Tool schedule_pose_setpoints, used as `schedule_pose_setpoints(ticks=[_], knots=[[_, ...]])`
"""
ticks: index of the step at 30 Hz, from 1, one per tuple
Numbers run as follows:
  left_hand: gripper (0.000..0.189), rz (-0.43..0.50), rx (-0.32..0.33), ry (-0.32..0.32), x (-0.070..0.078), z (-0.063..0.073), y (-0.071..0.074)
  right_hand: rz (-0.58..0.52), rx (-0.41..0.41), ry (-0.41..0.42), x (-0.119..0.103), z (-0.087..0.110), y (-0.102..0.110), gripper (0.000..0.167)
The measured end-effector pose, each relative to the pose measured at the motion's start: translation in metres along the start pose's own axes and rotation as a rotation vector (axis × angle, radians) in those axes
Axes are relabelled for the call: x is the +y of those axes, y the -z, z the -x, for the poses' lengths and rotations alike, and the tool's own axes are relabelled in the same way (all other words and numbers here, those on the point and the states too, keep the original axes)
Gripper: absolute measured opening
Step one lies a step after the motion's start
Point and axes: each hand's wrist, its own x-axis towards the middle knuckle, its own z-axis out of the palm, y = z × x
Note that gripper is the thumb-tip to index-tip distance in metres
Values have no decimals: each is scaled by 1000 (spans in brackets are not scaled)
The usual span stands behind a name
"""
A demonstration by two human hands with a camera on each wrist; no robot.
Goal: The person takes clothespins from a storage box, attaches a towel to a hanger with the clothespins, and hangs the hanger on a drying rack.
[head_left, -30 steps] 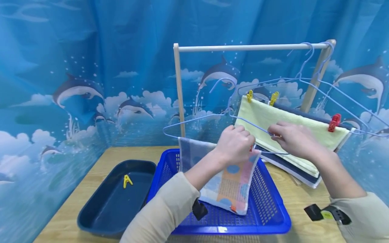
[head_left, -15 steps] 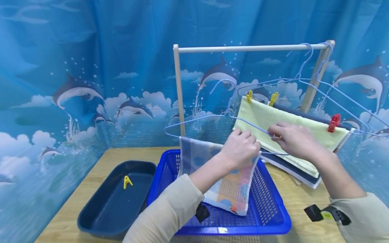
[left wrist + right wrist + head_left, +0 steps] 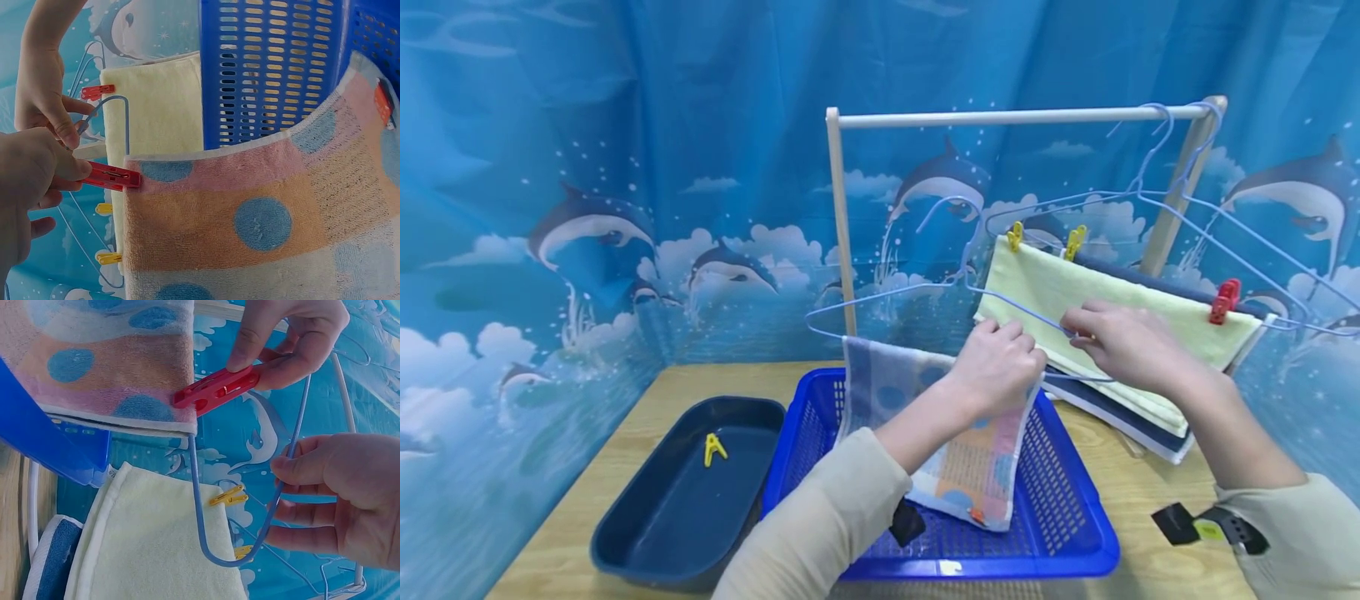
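Note:
A patterned towel with blue dots is draped over the lower bar of a blue wire hanger. My left hand pinches a red clothespin whose tips sit on the towel's top edge near its corner; in the head view that hand hides the clothespin. My right hand holds the hanger's right arm between thumb and fingers, as the right wrist view shows with the wire running past the thumb. The towel's lower part hangs over a blue plastic basket.
On the right, two hangers hook over the rack's rail. A pale yellow towel hangs there with yellow clothespins and a red clothespin, a dark towel behind it. At left, a dark tray holds a yellow clothespin.
My left hand has shifted slightly right along the towel's top edge, toward its corner, covering the red clothespin in the head view. My right hand and the hanger have hardly moved.

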Motion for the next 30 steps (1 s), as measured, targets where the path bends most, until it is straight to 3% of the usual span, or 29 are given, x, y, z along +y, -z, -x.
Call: schedule_pose_setpoints(ticks=[9,17,24,30], knots=[[18,21,-49,25,0,-6,0,1,38,8,-1,1,1,12],[16,29,-42,55,0,-5,-3,25,46,10,-4,-1,-1,12],[21,55,-128,110,0,-1,10,19,94,14,-4,-2,-5,13],[21,72,-163,89,-2,5,23,20,105,10,-5,-3,-6,12]])
